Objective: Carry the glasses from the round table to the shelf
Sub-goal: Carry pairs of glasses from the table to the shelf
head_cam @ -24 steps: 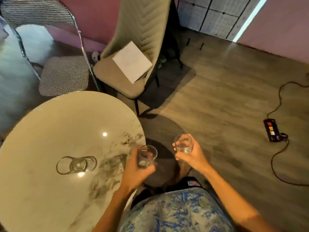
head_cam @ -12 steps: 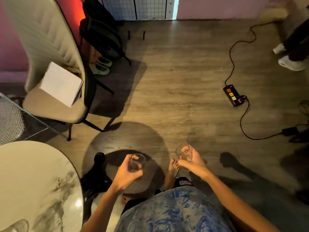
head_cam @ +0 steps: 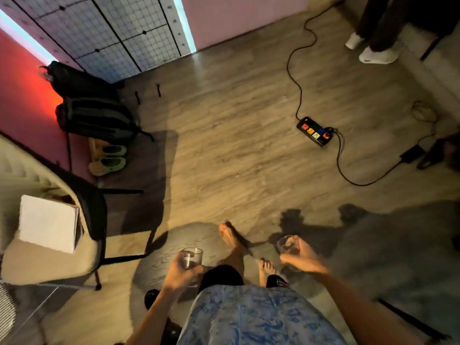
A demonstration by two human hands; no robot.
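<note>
While the padded chair [head_cam: 37, 260] and its white box [head_cam: 48, 222] stand off to the left, the left hand [head_cam: 179, 272] wraps round a clear tumbler [head_cam: 192, 257], upright, mouth up. Right of the bare feet, the right hand [head_cam: 302, 260] grips a second tumbler [head_cam: 287, 245], blurred. Both are carried level, neither leading. No shelf shows, so I cannot tell its direction. Ahead right, a power strip [head_cam: 315, 134] and cable [head_cam: 293, 70] lie on the plank floor [head_cam: 236, 120].

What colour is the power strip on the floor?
The power strip is black, with red, orange, yellow and blue sockets; the head view shows it.
</note>
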